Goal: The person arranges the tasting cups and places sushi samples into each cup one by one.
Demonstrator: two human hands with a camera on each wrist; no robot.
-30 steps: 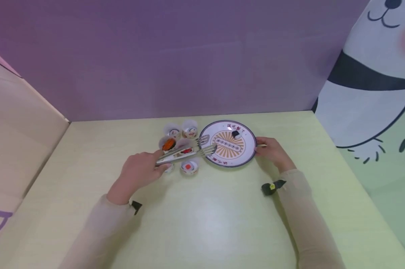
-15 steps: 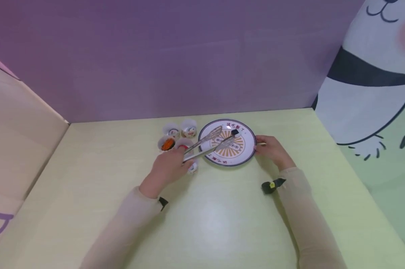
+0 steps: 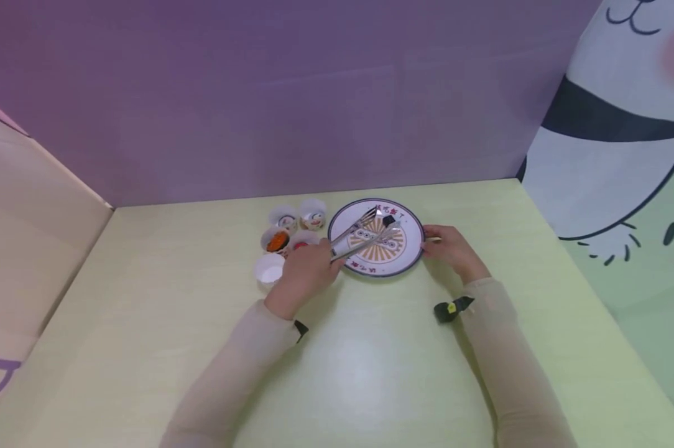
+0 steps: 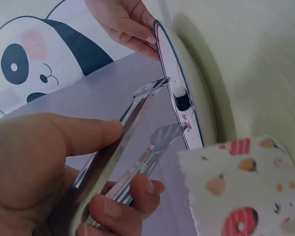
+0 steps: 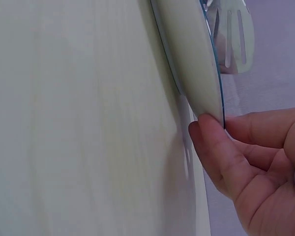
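Observation:
My left hand (image 3: 303, 274) grips metal tongs (image 4: 108, 157) with slotted ends. Their arms are spread above the white patterned plate (image 3: 410, 249), one tip on either side of a small black-and-white piece (image 4: 183, 101) lying on it. Whether the tips touch the piece I cannot tell. At the plate's right edge my right hand (image 3: 454, 252) pinches the rim, thumb on one face and fingers on the other; the right wrist view shows the plate's underside (image 5: 191, 54). Left of the plate, a paper cup (image 3: 275, 240) holds an orange-topped piece. A cup with something red is partly covered by my left hand.
A white paper cup (image 3: 269, 271) with a bare inside stands nearest on the left. Two more patterned cups, one of them the right-hand cup (image 3: 313, 216), stand at the back. A purple wall (image 3: 258, 124) rises behind the table (image 3: 370, 361).
My left hand has carried the tongs rightward from above the cups to above the plate, around the black-and-white piece. The nearest left cup has come into view. My right hand keeps its hold.

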